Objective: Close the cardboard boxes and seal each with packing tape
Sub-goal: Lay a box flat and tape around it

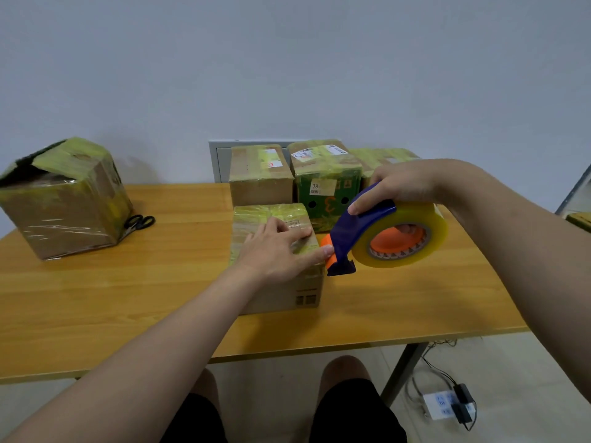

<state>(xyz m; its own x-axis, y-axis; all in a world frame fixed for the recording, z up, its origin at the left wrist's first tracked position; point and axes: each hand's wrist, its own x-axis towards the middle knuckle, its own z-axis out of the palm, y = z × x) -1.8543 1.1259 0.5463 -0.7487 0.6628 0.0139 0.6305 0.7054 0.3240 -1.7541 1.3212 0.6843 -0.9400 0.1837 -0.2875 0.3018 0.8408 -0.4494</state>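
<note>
Left hand (277, 248) lies flat, fingers straight, pinning the small taped box (289, 294) steady while right hand (403, 183) grips the tape dispenser (353, 232) at its right edge

My left hand (281, 247) lies flat, fingers straight, on top of the small cardboard box (287, 297) at the middle of the desk (128, 298). Its thumb touches the orange end of the tape dispenser (347, 235). My right hand (403, 183) grips the dispenser's blue frame from above, with the clear tape roll (439, 228) just beside the box's right edge. Behind stand a brown taped box (259, 177), a green box (326, 183) and a third box (383, 156). Far left sits a large box (64, 212) with its top flap gaping, and black scissors (140, 221) lie just beside it.
</note>
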